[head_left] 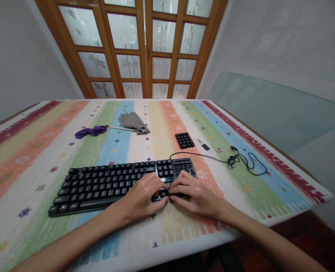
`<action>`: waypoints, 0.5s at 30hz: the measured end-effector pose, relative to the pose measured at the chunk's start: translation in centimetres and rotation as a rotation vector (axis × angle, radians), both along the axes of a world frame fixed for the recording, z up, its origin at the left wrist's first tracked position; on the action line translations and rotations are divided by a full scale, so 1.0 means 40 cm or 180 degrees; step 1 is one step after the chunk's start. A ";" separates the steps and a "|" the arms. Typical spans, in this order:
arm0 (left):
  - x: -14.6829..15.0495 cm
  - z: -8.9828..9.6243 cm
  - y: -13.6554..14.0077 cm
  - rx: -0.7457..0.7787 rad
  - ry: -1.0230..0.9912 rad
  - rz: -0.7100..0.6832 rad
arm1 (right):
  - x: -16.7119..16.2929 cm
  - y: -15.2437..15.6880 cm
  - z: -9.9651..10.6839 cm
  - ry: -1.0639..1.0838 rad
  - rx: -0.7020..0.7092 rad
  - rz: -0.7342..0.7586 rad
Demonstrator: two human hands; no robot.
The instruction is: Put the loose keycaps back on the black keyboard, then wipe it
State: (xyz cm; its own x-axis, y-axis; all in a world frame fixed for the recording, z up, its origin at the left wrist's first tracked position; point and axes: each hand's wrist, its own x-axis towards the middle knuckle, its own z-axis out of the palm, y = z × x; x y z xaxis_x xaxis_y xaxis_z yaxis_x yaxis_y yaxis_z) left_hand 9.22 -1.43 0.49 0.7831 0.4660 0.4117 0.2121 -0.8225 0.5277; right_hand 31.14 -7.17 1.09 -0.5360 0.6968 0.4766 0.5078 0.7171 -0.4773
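A black computer keyboard (99,185) lies on the striped tablecloth in front of me, slightly slanted. My left hand (146,192) is closed at its lower right part, thumb and index finger around a small key near the front edge. Right beside it, my right hand (194,194) has its fingertips bunched on the same spot, thumb at the front edge. Both hands touch the keyboard, and the right one covers much of the number pad. Behind it sits a block of loose black keycaps (184,140), next to a small black tool with thin wire prongs (205,147).
The keyboard's black cable (232,160) runs right into a loose tangle. A grey rag (133,122) and a thin stick with purple cloth (90,131) lie farther back. Beyond the striped tablecloth (122,249) stand wooden doors with glass panes (147,53).
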 end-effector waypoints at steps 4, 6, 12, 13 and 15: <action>0.003 -0.004 -0.004 0.0043 0.0020 0.0008 | 0.002 -0.001 -0.001 -0.0038 0.0039 -0.0083; 0.003 -0.005 -0.005 0.0073 0.0040 0.0020 | 0.002 -0.002 -0.002 -0.0077 0.0055 -0.0107; 0.004 -0.008 -0.008 0.0303 0.0095 0.0025 | -0.002 -0.006 -0.008 -0.0094 0.0169 -0.0109; 0.004 -0.009 -0.009 0.0423 0.0118 0.0025 | -0.003 -0.008 -0.010 -0.0127 0.0271 -0.0139; 0.005 -0.012 -0.012 0.0774 0.0198 0.0021 | -0.007 -0.012 -0.012 -0.0240 0.0546 -0.0215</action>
State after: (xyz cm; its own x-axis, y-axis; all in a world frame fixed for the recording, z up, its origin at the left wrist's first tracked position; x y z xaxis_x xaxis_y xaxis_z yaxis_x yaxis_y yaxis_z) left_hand 9.43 -1.91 0.01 0.8077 0.3644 0.4635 0.2439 -0.9222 0.3001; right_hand 30.88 -7.65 0.61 -0.5296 0.6443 0.5517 0.5872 0.7479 -0.3097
